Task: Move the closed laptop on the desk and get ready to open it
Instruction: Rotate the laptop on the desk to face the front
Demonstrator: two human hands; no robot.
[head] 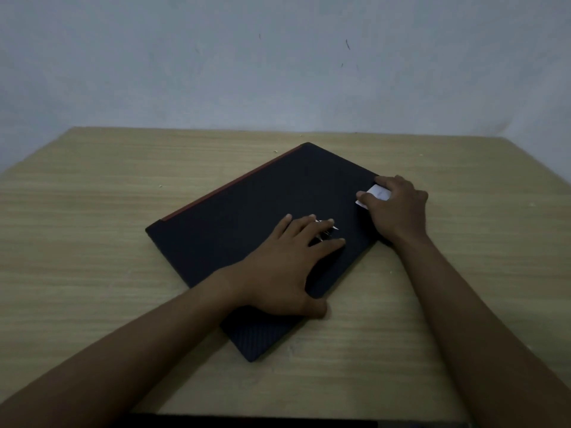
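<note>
Left hand [287, 267] lies flat, fingers spread, on the closed black laptop [241, 217]; right hand [398, 208] clasps its right corner, mid-reposition; squaring comes next.

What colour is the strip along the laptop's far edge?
Red, on the black laptop; seen in the head view.

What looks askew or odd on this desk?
The closed laptop lies diagonally, not square to the desk edge. Both hands, left and right, rest on it. Small crumbs dot the desk; nothing looks damaged.

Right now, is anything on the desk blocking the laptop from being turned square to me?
Nothing visible does. Both the left hand and right hand already rest on the closed laptop, and the desk around it shows only tiny specks.
</note>
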